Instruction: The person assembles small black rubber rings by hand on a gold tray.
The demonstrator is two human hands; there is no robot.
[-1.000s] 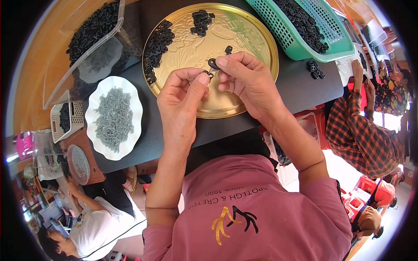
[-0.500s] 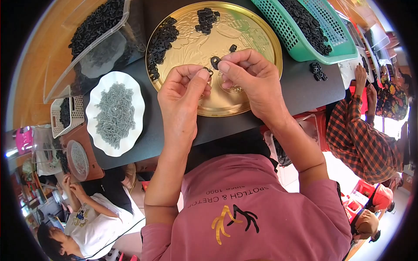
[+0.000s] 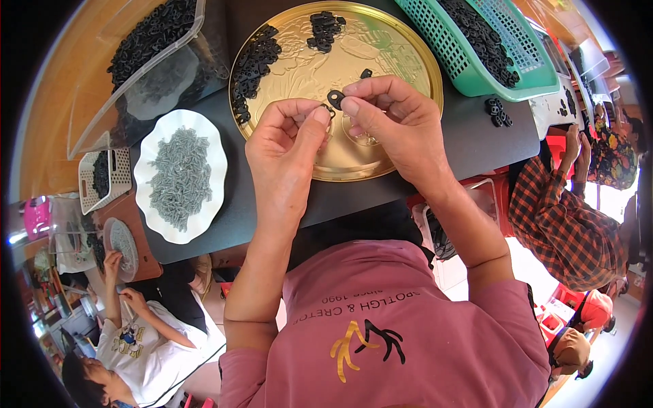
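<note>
On the dark table (image 3: 469,136), over its round embossed gold metal tray (image 3: 408,47), the right hand (image 3: 391,122) pinches a small black plastic piece (image 3: 335,99); the left hand (image 3: 286,143) nips it too. Light, stiff, probably easily dropped; best held by its edges.

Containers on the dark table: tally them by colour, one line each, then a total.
Gold round tray: 1
White scalloped plate of grey pieces: 1
Green mesh basket of black pieces: 1
Clear plastic bin of black pieces: 1
Small white basket: 1
Total: 5
</note>
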